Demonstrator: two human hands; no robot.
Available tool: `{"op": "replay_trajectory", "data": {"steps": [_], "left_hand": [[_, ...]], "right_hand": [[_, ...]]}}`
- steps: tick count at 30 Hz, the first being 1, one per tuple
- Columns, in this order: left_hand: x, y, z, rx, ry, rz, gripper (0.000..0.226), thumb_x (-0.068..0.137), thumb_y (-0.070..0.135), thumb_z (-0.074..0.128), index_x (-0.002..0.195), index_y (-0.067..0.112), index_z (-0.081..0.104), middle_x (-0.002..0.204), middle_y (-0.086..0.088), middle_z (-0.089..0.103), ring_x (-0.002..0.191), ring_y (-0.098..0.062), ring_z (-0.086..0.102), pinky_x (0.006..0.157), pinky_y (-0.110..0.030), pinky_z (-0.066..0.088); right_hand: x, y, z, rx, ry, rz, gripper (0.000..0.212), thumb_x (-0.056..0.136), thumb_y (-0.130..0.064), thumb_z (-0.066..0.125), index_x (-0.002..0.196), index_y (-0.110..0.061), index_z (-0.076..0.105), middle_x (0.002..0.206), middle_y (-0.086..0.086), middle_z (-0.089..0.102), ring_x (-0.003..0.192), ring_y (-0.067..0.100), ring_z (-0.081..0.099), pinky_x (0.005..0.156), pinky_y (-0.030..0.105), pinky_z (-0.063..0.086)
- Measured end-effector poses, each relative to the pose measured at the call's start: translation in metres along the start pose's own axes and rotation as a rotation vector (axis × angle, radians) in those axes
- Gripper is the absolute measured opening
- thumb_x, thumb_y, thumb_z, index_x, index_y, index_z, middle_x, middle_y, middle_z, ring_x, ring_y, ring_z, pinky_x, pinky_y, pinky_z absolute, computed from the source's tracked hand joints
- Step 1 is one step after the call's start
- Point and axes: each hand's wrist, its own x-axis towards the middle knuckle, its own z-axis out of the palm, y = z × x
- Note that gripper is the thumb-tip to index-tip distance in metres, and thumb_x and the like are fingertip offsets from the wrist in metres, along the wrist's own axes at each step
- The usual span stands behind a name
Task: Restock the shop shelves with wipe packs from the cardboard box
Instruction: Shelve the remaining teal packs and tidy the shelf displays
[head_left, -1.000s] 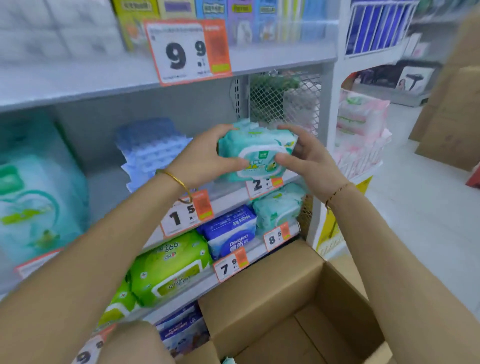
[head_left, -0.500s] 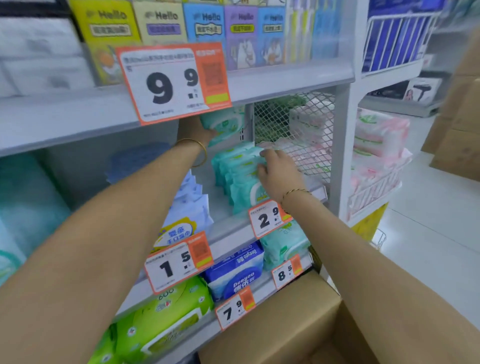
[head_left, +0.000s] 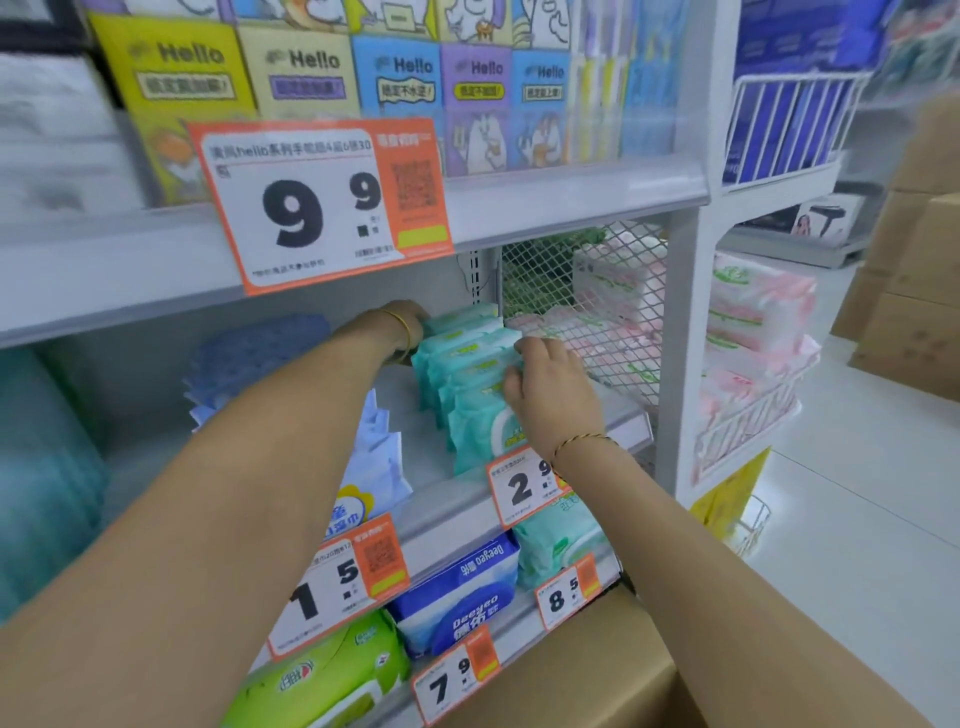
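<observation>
The teal wipe packs (head_left: 470, 395) stand on edge in a row on the middle shelf (head_left: 441, 512), beside the mesh divider (head_left: 582, 291). The left hand (head_left: 410, 319) reaches behind the row; its grip cannot be determined. The right hand (head_left: 550, 389) rests flat and open against the near packs. The packs appear soft, light and slick-filmed; grasp across the flat faces. The cardboard box (head_left: 571, 670) sits below.

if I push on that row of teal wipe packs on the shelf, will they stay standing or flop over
Probably flop rather than stand firm: the teal wipe packs look soft and stand on edge. The right hand rests against the row, seemingly steadying it. The glossy wrap will probably slide easily.
</observation>
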Motion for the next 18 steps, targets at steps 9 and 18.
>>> {"op": "replay_trajectory", "data": {"steps": [9, 18], "left_hand": [[-0.131, 0.015, 0.011, -0.067, 0.381, 0.453, 0.05, 0.083, -0.009, 0.045, 0.131, 0.007, 0.048, 0.133, -0.016, 0.05, 0.121, -0.031, 0.049, 0.104, -0.033, 0.038], [-0.303, -0.093, 0.179, -0.088, -0.125, 0.558, 0.032, 0.086, 0.009, 0.051, 0.114, 0.02, 0.06, 0.11, 0.008, 0.056, 0.107, -0.008, 0.053, 0.094, -0.02, 0.039]], "right_hand": [[-0.055, 0.014, -0.015, 0.236, 0.331, -0.062, 0.037, 0.094, -0.023, 0.046, 0.126, -0.005, 0.05, 0.125, 0.014, 0.053, 0.117, 0.031, 0.047, 0.097, 0.033, 0.033], [-0.237, 0.074, 0.076, 0.239, 0.17, 0.1, 0.033, 0.078, -0.01, 0.045, 0.109, -0.005, 0.057, 0.102, 0.014, 0.058, 0.097, 0.033, 0.054, 0.085, 0.034, 0.039]]}}
